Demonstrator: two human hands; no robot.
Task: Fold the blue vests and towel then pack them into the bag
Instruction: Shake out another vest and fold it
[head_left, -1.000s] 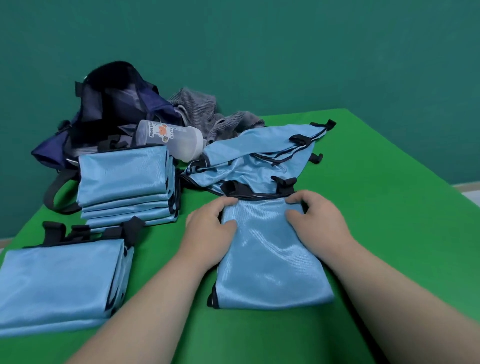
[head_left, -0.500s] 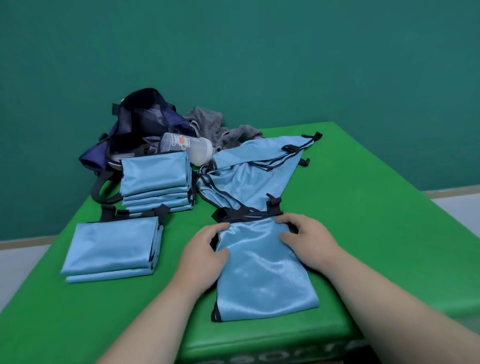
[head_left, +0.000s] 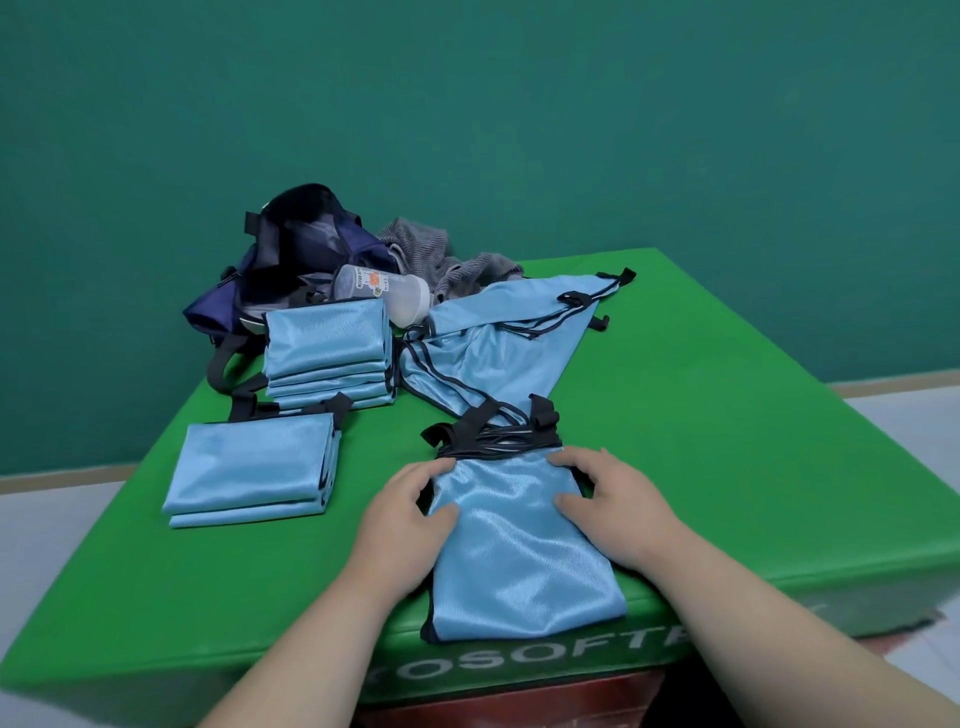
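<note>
So, the left hand (head_left: 402, 512) is curled round the left edge of a folded vest (head_left: 519, 551), with the thumb laid on top of the fabric and the fingers tucked over the side. The right hand (head_left: 615, 506) is set much the same on the right edge: fingers hooked at the upper corner, thumb pressed on the cloth. The vest is held flat at lower centre of the frame, and its near end is draped a bit over the front edge of the green tabletop (head_left: 727, 441). A bundle of black straps (head_left: 498, 441) is bunched right above the fingertips. Just past that, a heap of loose vests (head_left: 493, 358) is spread out unfolded around the centre. Left of centre a far stack (head_left: 327, 343) of folded vests can be seen, and a near stack (head_left: 254, 473) is laid at lower left, close beside it. At upper left the dark blue bag (head_left: 301, 249) is gaping open. A clear bottle (head_left: 382, 293) is lying on its side against it, and the grey towel (head_left: 447, 260) is crumpled just to the right.
</note>
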